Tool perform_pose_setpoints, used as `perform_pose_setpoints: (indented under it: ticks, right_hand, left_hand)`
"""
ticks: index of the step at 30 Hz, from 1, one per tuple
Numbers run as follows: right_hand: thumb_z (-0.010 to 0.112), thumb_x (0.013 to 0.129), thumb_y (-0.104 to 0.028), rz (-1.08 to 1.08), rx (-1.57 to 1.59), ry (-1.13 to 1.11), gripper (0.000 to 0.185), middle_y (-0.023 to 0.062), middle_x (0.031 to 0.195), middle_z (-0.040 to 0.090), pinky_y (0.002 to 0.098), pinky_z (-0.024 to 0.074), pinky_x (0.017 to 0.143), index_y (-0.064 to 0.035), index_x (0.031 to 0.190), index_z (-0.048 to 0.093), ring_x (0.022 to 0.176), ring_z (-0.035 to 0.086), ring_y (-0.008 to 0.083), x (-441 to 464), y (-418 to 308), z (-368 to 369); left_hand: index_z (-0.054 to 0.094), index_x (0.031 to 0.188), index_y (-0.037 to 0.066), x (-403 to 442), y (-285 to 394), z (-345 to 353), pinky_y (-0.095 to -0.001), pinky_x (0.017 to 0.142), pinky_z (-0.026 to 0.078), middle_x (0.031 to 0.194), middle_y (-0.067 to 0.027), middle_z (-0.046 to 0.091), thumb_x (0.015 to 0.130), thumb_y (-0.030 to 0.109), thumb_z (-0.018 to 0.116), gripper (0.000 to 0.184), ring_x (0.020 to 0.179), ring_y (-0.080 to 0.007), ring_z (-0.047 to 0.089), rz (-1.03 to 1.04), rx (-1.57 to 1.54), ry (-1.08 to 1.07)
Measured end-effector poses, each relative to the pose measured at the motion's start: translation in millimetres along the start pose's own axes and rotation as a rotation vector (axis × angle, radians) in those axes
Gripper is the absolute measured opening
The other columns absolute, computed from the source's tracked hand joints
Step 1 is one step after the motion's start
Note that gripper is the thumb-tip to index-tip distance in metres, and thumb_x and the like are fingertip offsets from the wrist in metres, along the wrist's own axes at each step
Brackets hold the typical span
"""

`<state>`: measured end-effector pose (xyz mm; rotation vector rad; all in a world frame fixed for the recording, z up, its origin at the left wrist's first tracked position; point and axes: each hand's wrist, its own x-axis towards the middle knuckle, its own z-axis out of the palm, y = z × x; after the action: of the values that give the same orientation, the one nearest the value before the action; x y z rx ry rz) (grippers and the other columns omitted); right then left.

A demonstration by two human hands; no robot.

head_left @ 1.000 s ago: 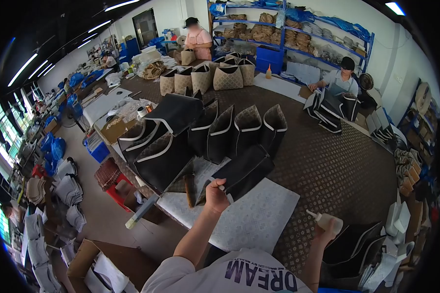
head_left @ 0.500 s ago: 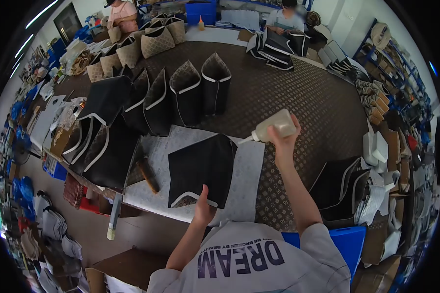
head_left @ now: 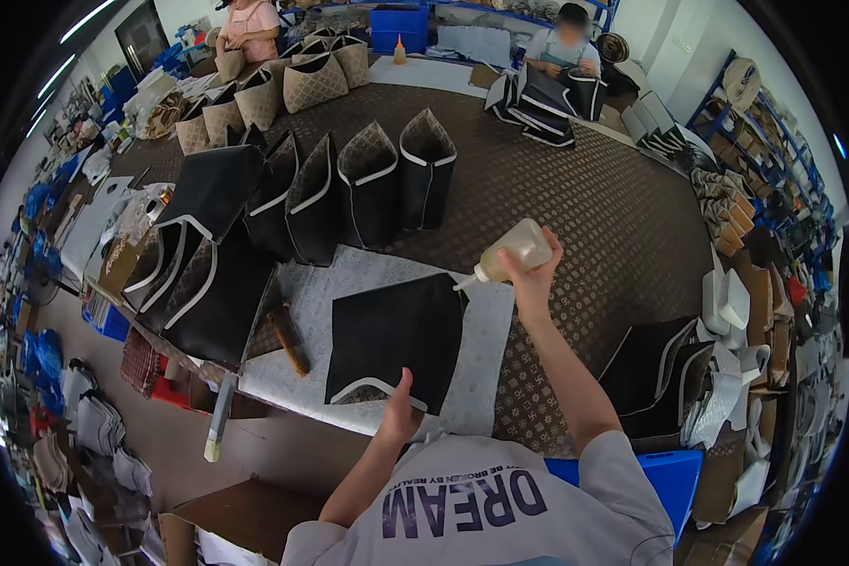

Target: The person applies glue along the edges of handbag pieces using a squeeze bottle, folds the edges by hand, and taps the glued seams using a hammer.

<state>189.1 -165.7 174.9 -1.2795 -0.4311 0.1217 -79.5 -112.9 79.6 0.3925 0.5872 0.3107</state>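
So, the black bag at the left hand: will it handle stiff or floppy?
Probably fairly stiff: similar standing bags hold their mouths open. The black bag looks broad and flat-sided, so it seems unlikely to roll. With the left hand only at its near edge, the far end may dip if lifted.

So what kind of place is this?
Probably a workshop making bags or baskets. Black open-topped bags with pale trim stand together, tan patterned bags with dark insides stand farther back, and the right hand holds a cloudy plastic bottle with a pointed nozzle.
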Motion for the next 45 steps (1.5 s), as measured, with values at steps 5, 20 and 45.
perform_pose_setpoints:
  ticks: [5, 20, 45]
  right_hand:
    - [0.079, 0.079, -0.01, 0.062, 0.06, 0.028, 0.088, 0.0147, 0.134, 0.035, 0.0366, 0.0491, 0.097, -0.0062, 0.141, 0.017, 0.123, 0.044, 0.023, -1, -10, -7]
    - [0.072, 0.086, -0.035, 0.441, 0.295, -0.008, 0.059, 0.0121, 0.117, 0.056, 0.0415, 0.0595, 0.077, -0.0063, 0.128, 0.042, 0.104, 0.063, 0.0263, 1, -24, -26]
    - [0.079, 0.08, -0.011, 0.01, -0.023, -0.022, 0.088, 0.0154, 0.136, 0.034, 0.0373, 0.0444, 0.103, -0.0049, 0.141, 0.016, 0.126, 0.042, 0.0244, 8, 4, 17]
  left_hand:
    - [0.047, 0.139, 0.003, -2, 3, 7, -0.0366, 0.106, 0.041, 0.138, -0.0085, 0.054, 0.099, 0.046, 0.049, 0.058, 0.125, -0.0231, 0.053, -0.004, -0.014, 0.008]
    - [0.049, 0.137, 0.005, -8, 3, 0, -0.0376, 0.106, 0.04, 0.135, -0.0078, 0.056, 0.098, 0.044, 0.053, 0.055, 0.125, -0.0234, 0.052, 0.058, -0.094, -0.012]
    - [0.063, 0.117, 0.01, -6, -2, 3, -0.0259, 0.091, 0.044, 0.114, 0.0022, 0.064, 0.095, 0.042, 0.06, 0.039, 0.105, -0.0102, 0.058, -0.009, -0.045, 0.017]
